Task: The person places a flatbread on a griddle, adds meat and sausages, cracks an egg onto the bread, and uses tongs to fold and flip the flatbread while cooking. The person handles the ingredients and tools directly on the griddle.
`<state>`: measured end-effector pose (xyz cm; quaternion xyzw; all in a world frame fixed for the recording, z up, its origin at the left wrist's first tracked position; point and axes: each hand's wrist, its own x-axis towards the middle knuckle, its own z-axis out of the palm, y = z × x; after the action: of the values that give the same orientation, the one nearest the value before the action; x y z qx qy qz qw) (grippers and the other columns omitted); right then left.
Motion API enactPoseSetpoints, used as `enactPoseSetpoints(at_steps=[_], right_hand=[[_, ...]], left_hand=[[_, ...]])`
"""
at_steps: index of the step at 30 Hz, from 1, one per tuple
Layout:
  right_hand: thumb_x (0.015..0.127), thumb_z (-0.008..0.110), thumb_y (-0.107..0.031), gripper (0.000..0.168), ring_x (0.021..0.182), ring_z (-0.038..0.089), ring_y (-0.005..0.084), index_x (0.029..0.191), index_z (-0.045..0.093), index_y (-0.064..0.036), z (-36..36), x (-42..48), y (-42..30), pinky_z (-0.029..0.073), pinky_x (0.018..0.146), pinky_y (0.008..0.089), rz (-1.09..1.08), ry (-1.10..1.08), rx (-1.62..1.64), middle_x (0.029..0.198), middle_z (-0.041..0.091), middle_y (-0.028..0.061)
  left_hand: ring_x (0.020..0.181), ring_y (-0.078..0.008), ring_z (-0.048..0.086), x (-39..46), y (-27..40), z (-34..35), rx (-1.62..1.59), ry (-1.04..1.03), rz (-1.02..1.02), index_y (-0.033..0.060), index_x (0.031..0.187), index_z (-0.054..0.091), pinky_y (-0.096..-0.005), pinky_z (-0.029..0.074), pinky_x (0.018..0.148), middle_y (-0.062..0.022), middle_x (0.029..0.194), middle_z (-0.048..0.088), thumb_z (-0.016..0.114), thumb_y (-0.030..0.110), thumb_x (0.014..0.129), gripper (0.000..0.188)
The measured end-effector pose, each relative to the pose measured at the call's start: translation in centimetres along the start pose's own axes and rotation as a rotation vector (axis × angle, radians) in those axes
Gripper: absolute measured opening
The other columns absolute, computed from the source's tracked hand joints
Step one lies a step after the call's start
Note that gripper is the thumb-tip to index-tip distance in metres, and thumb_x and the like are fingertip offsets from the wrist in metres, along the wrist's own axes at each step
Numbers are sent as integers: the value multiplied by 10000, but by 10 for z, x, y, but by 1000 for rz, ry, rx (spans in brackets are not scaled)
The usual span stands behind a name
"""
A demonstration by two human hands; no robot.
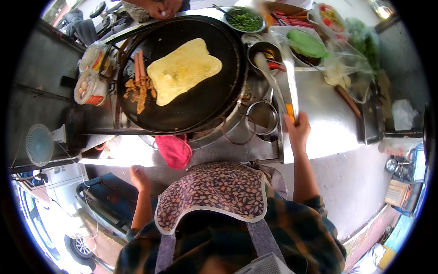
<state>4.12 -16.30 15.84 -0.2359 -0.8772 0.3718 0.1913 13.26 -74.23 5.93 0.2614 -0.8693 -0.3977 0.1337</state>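
My right hand [298, 132] grips the near end of long metal tongs [290, 73], whose blurred arms reach up beside a metal pot of brown liquid [265, 54]. My left hand [138, 176] hangs near the counter's front edge at the left, its fingers curled; whether it holds anything cannot be told. On the round black griddle [205, 109] lies a flat, pale yellow pancake [184, 72]. Sausages [139, 65] and browned strips of food [138, 92] sit at its left.
A bowl of chopped greens [244, 19] stands behind the griddle, with red packaged sausages [291, 20] beside it. Eggs fill a container [90, 90] at the left. A pink cloth [174, 150] hangs at the front. Another person's hands [164, 8] are at the top. A metal tray [373, 120] lies right.
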Motion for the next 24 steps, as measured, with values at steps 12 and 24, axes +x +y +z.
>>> enactPoseSetpoints(at_steps=[12, 24], right_hand=[[801, 686, -213, 148, 918, 509, 254, 858, 586, -120, -58, 11, 133, 405, 789, 398, -270, 128, -674, 838, 549, 34], [797, 692, -237, 321, 750, 630, 236, 1110, 650, -187, 69, 174, -20, 492, 689, 349, -564, -422, -267, 846, 661, 44]], left_hand=[[949, -410, 602, -79, -127, -8, 809, -597, -364, 7, 945, 651, -484, 465, 845, -247, 973, 634, 467, 502, 908, 530], [1008, -386, 571, -100, -62, 2, 576, -456, -232, 54, 1028, 634, -449, 454, 860, -217, 1025, 624, 547, 413, 892, 393]])
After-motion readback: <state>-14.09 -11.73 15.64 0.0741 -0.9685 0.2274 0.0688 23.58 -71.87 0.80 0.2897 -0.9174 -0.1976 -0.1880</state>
